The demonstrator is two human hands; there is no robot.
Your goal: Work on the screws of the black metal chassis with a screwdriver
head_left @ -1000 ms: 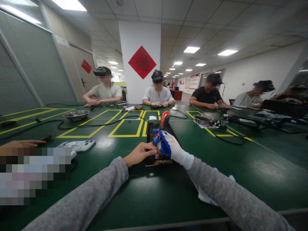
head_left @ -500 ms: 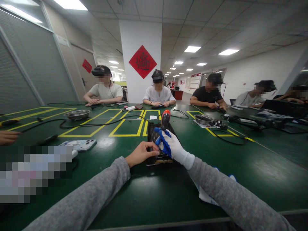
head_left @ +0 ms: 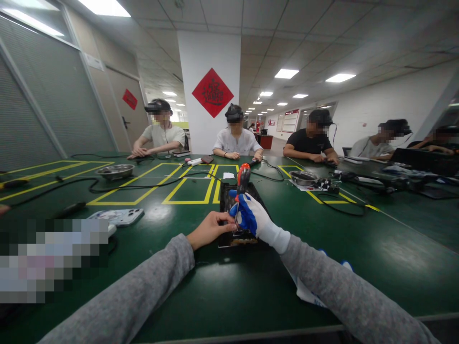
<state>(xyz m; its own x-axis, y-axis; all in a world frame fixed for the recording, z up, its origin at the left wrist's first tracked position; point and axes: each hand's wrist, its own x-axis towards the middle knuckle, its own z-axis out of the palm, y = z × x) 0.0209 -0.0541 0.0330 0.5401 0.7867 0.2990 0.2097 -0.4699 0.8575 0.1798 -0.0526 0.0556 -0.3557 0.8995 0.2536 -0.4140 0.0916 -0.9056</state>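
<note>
My right hand (head_left: 256, 215), in a white glove with blue-coated fingers, is closed around a screwdriver (head_left: 244, 176) with a red and black handle. The handle points up and its thin shaft runs down toward my left fingertips. My bare left hand (head_left: 213, 228) is closed in a pinch by the shaft's lower end; whatever small piece lies between the fingers is hidden. Beneath both hands, a flat black rectangular device or panel (head_left: 260, 191) lies on the green table (head_left: 215, 296). My hands cover much of its middle.
A phone (head_left: 125, 216) lies to the left, with a metal bowl (head_left: 115, 170) farther back. Another metal bowl (head_left: 304, 177) is at the right. Black cables (head_left: 161, 184) cross the table. A white and blue glove (head_left: 310, 291) lies under my right forearm. Several people sit opposite.
The screwdriver handle has shifted slightly left and turned, showing more red, with its shaft now visible. My left hand stays nearly still. The person opposite has moved a hand to the right.
</note>
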